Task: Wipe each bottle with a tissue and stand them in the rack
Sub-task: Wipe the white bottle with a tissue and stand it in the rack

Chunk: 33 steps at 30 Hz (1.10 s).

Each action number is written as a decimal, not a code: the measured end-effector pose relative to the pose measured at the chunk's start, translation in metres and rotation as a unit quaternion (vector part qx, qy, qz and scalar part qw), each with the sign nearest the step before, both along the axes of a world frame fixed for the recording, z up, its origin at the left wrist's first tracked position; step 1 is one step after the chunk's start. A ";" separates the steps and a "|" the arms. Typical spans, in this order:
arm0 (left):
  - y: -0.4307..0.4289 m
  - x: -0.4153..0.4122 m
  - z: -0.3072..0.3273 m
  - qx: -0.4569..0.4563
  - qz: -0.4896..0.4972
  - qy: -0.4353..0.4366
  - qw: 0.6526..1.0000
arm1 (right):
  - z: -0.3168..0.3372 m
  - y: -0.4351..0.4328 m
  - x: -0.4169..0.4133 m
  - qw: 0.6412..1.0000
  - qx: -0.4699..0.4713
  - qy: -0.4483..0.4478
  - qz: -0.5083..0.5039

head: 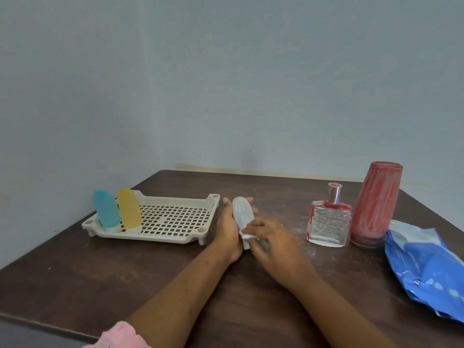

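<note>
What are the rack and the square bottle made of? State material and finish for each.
Rack: looks like moulded plastic, cream and matte, judging by the uniform perforated grid floor and the rounded corner posts.
Square bottle: apparently clear glass, glossy where clean, with see-through walls smeared red and white; its cap looks like shiny metal.

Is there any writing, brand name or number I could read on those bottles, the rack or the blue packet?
No text can be read anywhere in this view.
Blue packet: pale printed marks, too blurred to read.
Square glass bottle: red trim and smears, no legible label.
Tall red bottle: no lettering visible.
Blue bottle, yellow bottle and the white bottle being wiped: no writing visible.
Rack: plain.
</note>
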<state>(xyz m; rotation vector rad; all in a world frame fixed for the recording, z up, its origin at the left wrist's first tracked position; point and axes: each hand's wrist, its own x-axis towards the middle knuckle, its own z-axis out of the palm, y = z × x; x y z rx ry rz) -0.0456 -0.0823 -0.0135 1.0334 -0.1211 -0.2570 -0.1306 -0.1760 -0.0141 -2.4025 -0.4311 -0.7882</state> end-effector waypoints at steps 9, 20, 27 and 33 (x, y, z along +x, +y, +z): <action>-0.001 0.000 -0.001 0.017 0.009 -0.012 1.000 | -0.001 -0.003 0.001 1.000 0.007 -0.007 -0.019; -0.004 0.000 0.002 0.021 0.027 0.009 0.999 | -0.003 -0.007 0.000 1.000 0.007 -0.001 -0.018; -0.003 0.001 0.002 0.034 0.032 0.004 0.999 | -0.004 -0.003 0.000 0.999 -0.031 0.013 0.007; -0.003 0.002 0.000 0.021 0.016 0.000 1.000 | -0.007 -0.015 0.008 0.998 0.050 0.008 -0.027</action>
